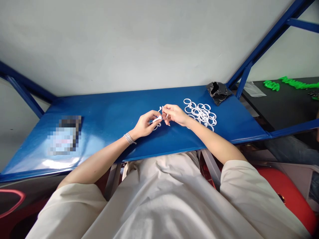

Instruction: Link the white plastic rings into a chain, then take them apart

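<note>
Over the middle of the blue table (pixel 112 103), my two hands meet fingertip to fingertip. My left hand (pixel 144 123), with a silver bracelet at its wrist, pinches a small white plastic piece (pixel 157 119). Part of a white ring (pixel 157 126) shows just below those fingers; whether it joins the piece I cannot tell. My right hand (pixel 175 114) is closed at the fingertips, where a thin white bit (pixel 160 108) pokes out. Its exact shape is hidden by the fingers. Right of that hand lies a loose pile of white plastic rings (pixel 203 113), some with small knobs.
A crumpled black plastic bag (pixel 218 93) stands at the table's back right corner. On the left lies a pixelated object (pixel 65 136). Blue frame bars (pixel 264 39) rise at both sides. Beyond the right one, green pieces (pixel 296 82) lie on a dark surface.
</note>
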`<action>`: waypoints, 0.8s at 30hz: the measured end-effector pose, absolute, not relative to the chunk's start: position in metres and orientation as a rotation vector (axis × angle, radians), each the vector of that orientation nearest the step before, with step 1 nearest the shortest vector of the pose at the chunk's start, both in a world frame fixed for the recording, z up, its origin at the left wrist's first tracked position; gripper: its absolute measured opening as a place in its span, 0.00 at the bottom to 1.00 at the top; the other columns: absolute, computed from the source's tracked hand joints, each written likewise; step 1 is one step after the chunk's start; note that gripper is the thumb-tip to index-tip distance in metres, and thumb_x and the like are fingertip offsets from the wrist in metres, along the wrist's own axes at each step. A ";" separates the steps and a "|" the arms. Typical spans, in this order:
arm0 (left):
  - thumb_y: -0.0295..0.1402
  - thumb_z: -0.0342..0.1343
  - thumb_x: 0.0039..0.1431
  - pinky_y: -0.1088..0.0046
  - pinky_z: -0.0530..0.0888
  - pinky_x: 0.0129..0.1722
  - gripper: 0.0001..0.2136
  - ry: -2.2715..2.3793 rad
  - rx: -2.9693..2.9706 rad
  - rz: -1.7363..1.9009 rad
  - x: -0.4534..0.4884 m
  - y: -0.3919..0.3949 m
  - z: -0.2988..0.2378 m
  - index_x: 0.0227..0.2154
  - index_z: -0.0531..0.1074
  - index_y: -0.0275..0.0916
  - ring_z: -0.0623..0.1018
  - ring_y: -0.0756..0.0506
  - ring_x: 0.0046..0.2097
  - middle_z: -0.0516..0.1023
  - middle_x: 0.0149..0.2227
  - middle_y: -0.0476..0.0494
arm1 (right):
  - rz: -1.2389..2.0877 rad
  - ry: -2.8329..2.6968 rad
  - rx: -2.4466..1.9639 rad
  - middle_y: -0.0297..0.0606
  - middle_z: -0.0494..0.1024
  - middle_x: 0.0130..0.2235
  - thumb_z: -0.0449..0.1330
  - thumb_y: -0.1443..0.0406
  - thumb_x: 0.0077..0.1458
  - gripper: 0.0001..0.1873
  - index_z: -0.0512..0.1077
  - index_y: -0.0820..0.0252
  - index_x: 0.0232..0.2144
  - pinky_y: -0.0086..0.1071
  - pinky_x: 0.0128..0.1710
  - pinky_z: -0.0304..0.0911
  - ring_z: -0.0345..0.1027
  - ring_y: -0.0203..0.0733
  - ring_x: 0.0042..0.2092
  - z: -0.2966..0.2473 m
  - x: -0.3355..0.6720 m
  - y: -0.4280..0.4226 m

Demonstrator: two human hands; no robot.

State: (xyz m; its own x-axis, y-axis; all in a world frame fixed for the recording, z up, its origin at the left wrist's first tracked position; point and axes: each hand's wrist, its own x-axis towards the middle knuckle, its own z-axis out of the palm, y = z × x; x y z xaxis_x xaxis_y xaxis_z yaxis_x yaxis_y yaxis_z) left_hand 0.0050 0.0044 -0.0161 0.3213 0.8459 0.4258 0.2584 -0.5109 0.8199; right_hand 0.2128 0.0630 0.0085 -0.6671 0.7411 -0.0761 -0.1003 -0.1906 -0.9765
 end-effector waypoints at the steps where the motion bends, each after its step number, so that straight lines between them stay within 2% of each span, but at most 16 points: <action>1: 0.45 0.61 0.70 0.73 0.76 0.34 0.14 0.968 1.958 1.179 0.005 0.004 -0.016 0.45 0.72 0.39 0.81 0.48 0.35 0.81 0.39 0.43 | 1.916 -1.475 -0.745 0.31 0.78 0.30 0.65 0.55 0.68 0.17 0.67 0.60 0.34 0.28 0.20 0.70 0.75 0.35 0.22 0.010 0.213 0.063; 4: 0.45 0.64 0.67 0.67 0.79 0.43 0.15 0.942 2.035 1.262 0.005 0.004 -0.014 0.45 0.74 0.39 0.82 0.45 0.43 0.80 0.43 0.39 | 1.934 -1.438 -0.702 0.32 0.78 0.35 0.65 0.55 0.68 0.17 0.66 0.59 0.36 0.30 0.24 0.74 0.78 0.36 0.25 0.014 0.215 0.063; 7: 0.45 0.63 0.68 0.61 0.79 0.52 0.13 0.954 2.096 1.389 0.005 0.003 -0.013 0.43 0.75 0.40 0.80 0.42 0.49 0.79 0.45 0.38 | 1.939 -1.448 -0.648 0.32 0.78 0.35 0.68 0.52 0.65 0.20 0.66 0.58 0.37 0.31 0.27 0.77 0.80 0.38 0.28 0.018 0.217 0.062; 10: 0.43 0.62 0.69 0.62 0.80 0.50 0.12 1.011 1.988 1.500 0.006 0.003 -0.015 0.43 0.73 0.40 0.81 0.44 0.46 0.78 0.43 0.41 | 1.912 -1.514 -0.628 0.33 0.78 0.36 0.72 0.48 0.59 0.25 0.66 0.58 0.36 0.28 0.22 0.74 0.78 0.37 0.27 0.021 0.218 0.058; 13: 0.43 0.64 0.68 0.66 0.81 0.48 0.12 1.046 1.917 1.546 0.008 0.004 -0.017 0.43 0.73 0.40 0.82 0.46 0.43 0.80 0.42 0.42 | 1.868 -1.576 -0.628 0.36 0.79 0.41 0.74 0.46 0.54 0.28 0.66 0.59 0.34 0.24 0.13 0.63 0.73 0.32 0.22 0.022 0.219 0.055; 15: 0.42 0.64 0.68 0.67 0.81 0.46 0.12 1.069 1.894 1.589 0.008 0.005 -0.018 0.43 0.74 0.39 0.83 0.46 0.42 0.81 0.42 0.42 | 1.835 -1.594 -0.628 0.38 0.80 0.44 0.74 0.47 0.54 0.27 0.68 0.60 0.33 0.23 0.11 0.59 0.71 0.29 0.20 0.022 0.218 0.054; 19: 0.41 0.65 0.68 0.69 0.81 0.44 0.11 1.092 1.903 1.609 0.008 0.004 -0.016 0.45 0.76 0.39 0.84 0.47 0.41 0.84 0.41 0.42 | 1.768 -1.649 -0.615 0.42 0.80 0.49 0.75 0.48 0.52 0.26 0.71 0.63 0.30 0.23 0.14 0.61 0.71 0.28 0.22 0.020 0.217 0.053; 21: 0.41 0.64 0.68 0.69 0.81 0.42 0.10 1.132 1.933 1.575 0.008 0.002 -0.014 0.42 0.78 0.39 0.84 0.47 0.39 0.85 0.39 0.42 | 1.764 -1.689 -0.625 0.42 0.80 0.46 0.76 0.48 0.51 0.26 0.72 0.63 0.29 0.24 0.15 0.62 0.72 0.29 0.23 0.019 0.216 0.051; 24: 0.44 0.64 0.67 0.68 0.81 0.40 0.13 1.202 1.927 1.547 0.006 0.000 -0.012 0.36 0.79 0.38 0.84 0.46 0.37 0.85 0.36 0.42 | 1.747 -1.708 -0.663 0.38 0.80 0.42 0.78 0.50 0.47 0.26 0.73 0.61 0.36 0.23 0.14 0.60 0.71 0.30 0.23 0.019 0.214 0.050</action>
